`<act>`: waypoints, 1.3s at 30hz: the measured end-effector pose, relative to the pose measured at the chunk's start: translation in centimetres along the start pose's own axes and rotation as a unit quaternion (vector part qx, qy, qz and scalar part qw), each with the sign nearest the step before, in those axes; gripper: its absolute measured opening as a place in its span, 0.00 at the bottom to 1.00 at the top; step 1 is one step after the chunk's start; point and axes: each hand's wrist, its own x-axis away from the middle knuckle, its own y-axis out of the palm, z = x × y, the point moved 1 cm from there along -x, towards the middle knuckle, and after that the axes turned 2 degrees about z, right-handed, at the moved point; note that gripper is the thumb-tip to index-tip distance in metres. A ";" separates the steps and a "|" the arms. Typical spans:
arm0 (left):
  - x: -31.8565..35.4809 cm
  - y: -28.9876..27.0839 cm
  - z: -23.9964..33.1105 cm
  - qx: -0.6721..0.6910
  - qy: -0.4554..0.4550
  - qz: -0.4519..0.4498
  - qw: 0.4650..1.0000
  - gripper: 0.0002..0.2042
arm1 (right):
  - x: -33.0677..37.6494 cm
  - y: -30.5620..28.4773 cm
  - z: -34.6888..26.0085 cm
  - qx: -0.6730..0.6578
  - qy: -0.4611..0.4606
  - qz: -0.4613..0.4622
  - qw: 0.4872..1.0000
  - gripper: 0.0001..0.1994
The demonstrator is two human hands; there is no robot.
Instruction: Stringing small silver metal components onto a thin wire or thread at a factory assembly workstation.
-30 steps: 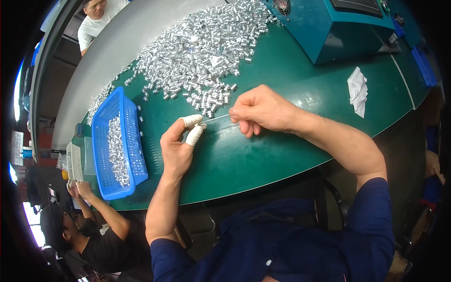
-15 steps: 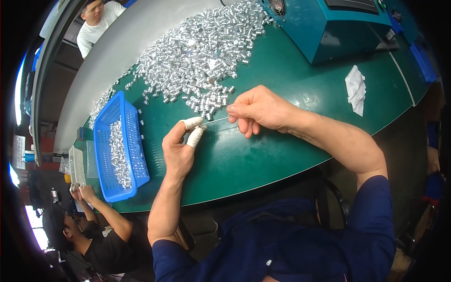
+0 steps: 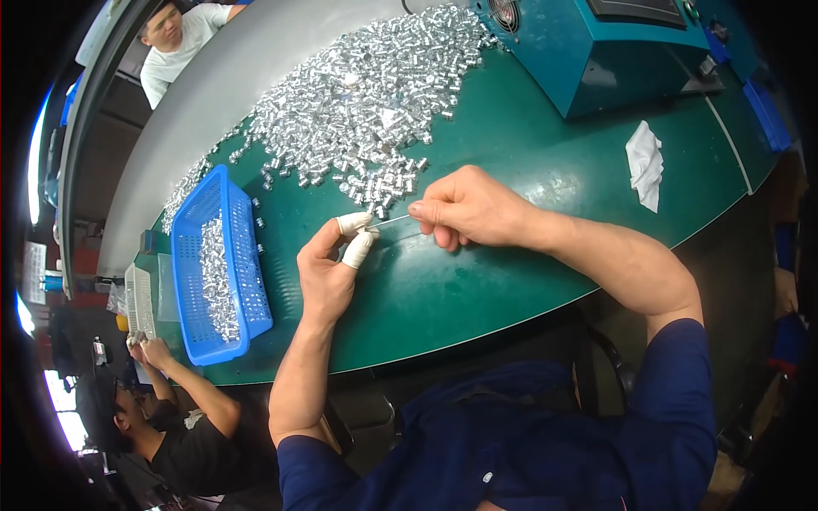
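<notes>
My right hand [image 3: 469, 209] is closed in a pinch around a thin, pale metallic rod [image 3: 394, 221]. The rod slants down to the left, and its far end meets the fingertips of my left hand [image 3: 328, 277]. White finger cots cover the thumb and forefinger of that hand, which are pinched together. Whatever sits between them is too small to make out. Just beyond my hands spreads a large heap of small silver metal cylinders [image 3: 358, 102], its nearest pieces close to my left fingertips.
A blue perforated basket [image 3: 260, 294] partly filled with similar metal pieces stands at left on the green tabletop [image 3: 452, 298]. A crumpled white cloth [image 3: 645, 166] lies at right, below a teal machine [image 3: 622, 77]. One person sits at lower left; another is at upper left.
My right hand has shifted slightly down and left, bringing the rod further into my left fingertips. At upper left, the person has turned and stretched out an arm.
</notes>
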 end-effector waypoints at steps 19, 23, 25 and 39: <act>-0.1 -0.4 0.6 0.123 -0.099 0.011 0.987 0.13 | 0.1 -0.7 -0.1 0.224 -0.378 0.192 0.878 0.13; 0.2 -0.5 0.2 0.119 -0.097 0.006 0.988 0.12 | -0.4 -0.6 0.3 0.218 -0.406 0.167 0.871 0.14; 0.3 -0.3 -0.1 0.017 -0.013 0.023 1.000 0.12 | 0.1 -0.3 -0.6 -0.041 -0.042 0.043 0.997 0.16; 0.1 -0.6 0.2 0.158 -0.121 -0.002 0.980 0.11 | 0.5 -0.7 -0.2 0.393 -0.474 0.173 0.769 0.11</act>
